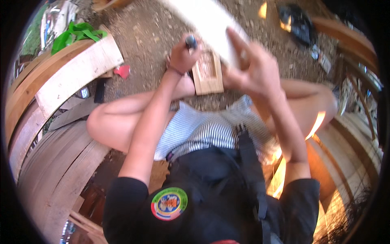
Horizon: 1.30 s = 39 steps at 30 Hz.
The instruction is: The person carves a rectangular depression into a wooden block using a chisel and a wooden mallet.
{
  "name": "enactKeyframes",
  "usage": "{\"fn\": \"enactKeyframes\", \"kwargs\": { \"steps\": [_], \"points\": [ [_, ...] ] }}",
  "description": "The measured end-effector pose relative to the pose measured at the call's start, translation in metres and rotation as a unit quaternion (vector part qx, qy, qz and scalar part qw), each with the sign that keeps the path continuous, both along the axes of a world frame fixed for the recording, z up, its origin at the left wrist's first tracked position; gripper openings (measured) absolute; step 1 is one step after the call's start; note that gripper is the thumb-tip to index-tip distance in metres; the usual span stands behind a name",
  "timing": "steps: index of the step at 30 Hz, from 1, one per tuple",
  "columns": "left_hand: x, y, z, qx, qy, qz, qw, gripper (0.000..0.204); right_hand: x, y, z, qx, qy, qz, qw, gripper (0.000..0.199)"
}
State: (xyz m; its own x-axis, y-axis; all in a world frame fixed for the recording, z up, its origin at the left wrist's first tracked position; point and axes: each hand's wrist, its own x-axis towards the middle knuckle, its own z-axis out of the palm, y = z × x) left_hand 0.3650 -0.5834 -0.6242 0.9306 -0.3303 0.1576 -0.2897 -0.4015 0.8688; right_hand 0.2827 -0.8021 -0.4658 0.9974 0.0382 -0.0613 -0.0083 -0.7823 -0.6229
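My left hand (183, 57) is closed round an upright tool with a dark, round-ended handle (190, 40). The rest of that tool is hidden, so its kind cannot be told. A light wooden block (209, 88) with a rectangular hollow cut into it lies on the ground between my feet, just right of my left hand. Wood shavings or rough wood show inside the hollow. In my right hand (262, 71) is a long pale board (211, 24), smeared by motion and slanting up to the left above the block. My right fingers are wrapped round its lower end.
Bare soil with scattered wood chips (150, 36) surrounds the block. Curved-looking planks (81, 75) stand at the left, with a green strap (75, 36) on them and a red scrap (122, 71) beside them. A black plastic bag (296, 24) lies at the far right.
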Motion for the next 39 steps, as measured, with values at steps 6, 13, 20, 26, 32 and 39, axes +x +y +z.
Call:
{"fn": "enactKeyframes", "kwargs": {
  "steps": [6, 13, 20, 26, 32, 39],
  "points": [
    [0.02, -0.011, -0.008, 0.062, 0.054, 0.038, 0.996, 0.037, 0.012, -0.039, -0.013, 0.302, -0.056, -0.132, 0.943, 0.083],
    [0.095, 0.031, -0.018, -0.016, 0.332, 0.054, 0.942, 0.045, 0.011, -0.041, -0.018, 0.306, -0.037, -0.149, 0.94, 0.081],
    [0.049, 0.03, 0.006, -0.059, 0.259, 0.043, 0.963, 0.039, 0.014, -0.035, -0.012, 0.298, -0.045, -0.157, 0.941, 0.08],
    [0.034, 0.035, -0.009, -0.044, 0.159, 0.051, 0.985, 0.027, 0.014, -0.03, -0.013, 0.265, -0.045, -0.135, 0.954, 0.08],
    [0.009, 0.013, 0.013, -0.037, 0.139, -0.016, 0.989, 0.028, 0.0, -0.02, -0.021, 0.243, -0.011, -0.121, 0.962, 0.079],
    [0.004, 0.012, 0.003, -0.07, 0.094, -0.052, 0.992, 0.032, 0.018, -0.006, 0.017, 0.295, -0.251, 0.061, 0.92, 0.083]
  ]
}}
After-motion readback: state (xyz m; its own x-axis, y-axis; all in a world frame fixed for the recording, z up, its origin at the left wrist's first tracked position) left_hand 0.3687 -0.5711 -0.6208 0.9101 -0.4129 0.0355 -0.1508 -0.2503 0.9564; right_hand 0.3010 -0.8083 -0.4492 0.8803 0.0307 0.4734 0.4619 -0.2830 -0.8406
